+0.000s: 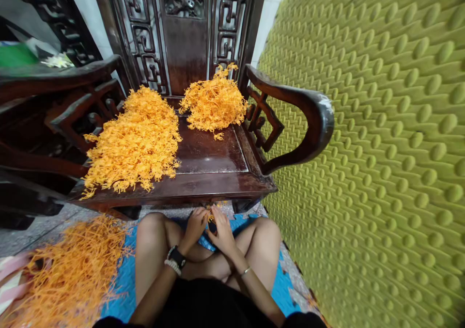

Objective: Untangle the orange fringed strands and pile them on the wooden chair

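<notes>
My left hand and my right hand meet in front of my crossed legs, just below the front edge of a dark wooden chair. A small piece of orange strand shows between them, and the fingers of both hands are closed at it. A small dark patch sits just under the strand; what it is I cannot make out. On the chair seat lie a big heap of knotted orange strands at the left and a smaller heap at the back right.
Loose, unknotted orange strands are piled on the floor at my left, beside a pink and white item. Blue foam matting lies under me. A curved chair arm juts out near the yellow-green padded wall on the right.
</notes>
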### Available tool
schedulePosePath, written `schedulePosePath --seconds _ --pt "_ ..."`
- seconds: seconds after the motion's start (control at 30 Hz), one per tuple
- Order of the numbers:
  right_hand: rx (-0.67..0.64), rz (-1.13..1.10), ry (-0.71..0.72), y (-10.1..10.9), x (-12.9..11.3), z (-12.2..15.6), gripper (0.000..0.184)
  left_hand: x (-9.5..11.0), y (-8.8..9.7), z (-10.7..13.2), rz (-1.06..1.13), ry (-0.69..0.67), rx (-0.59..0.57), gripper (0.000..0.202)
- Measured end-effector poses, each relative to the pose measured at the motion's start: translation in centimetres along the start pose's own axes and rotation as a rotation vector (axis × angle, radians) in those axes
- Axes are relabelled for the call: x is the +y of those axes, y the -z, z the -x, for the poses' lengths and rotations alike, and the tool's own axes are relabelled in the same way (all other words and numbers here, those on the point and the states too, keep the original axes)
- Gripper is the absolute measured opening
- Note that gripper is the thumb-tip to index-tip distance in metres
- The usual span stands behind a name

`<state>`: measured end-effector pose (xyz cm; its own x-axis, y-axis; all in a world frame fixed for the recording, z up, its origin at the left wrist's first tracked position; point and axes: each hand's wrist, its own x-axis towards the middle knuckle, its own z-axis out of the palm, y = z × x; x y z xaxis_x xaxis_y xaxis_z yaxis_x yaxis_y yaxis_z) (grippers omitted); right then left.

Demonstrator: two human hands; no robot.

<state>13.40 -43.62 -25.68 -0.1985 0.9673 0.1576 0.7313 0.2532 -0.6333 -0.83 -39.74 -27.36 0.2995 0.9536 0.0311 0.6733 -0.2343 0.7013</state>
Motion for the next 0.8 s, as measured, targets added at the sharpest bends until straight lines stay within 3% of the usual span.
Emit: schedulePosePath --seconds 0.13,0.27,0.43,0.5,0.6,0.7,0.8 --pt "-0.034 -0.031 0.112 0.7 -2.0 -1.0 0.052 2.0 2.2 1.6 -0.015 -0.065 -0.048 0.027" --pt "-0.112 -0.003 0.171 3.9 -3.4 -0.8 0.02 3.6 6.8 3.1 -0.034 -0.153 -0.131 0.023" --pt "-0.254 0.032 0.287 10.6 -6.0 0.2 0.036 6.0 13.2 5.5 -0.139 -0.251 -0.17 0.031" --pt "-0.318 0.054 0.36 13.4 -7.7 0.6 0.036 7.5 15.4 6.6 -0.195 -0.381 -0.19 0.037" --pt "-0.41 0.164 0.542 17.4 -10.8 1.4 0.04 10.1 18.6 8.2 -0.235 -0.613 -0.232 0.027" --pt "-0.435 0.207 0.668 20.6 -13.4 2.6 0.04 12.4 21.5 10.2 -0.288 -0.764 -0.292 0.021" --pt "-0.443 0.233 0.695 22.7 -14.9 3.7 0.042 13.6 23.5 12.2 -0.389 -0.821 -0.245 0.023"
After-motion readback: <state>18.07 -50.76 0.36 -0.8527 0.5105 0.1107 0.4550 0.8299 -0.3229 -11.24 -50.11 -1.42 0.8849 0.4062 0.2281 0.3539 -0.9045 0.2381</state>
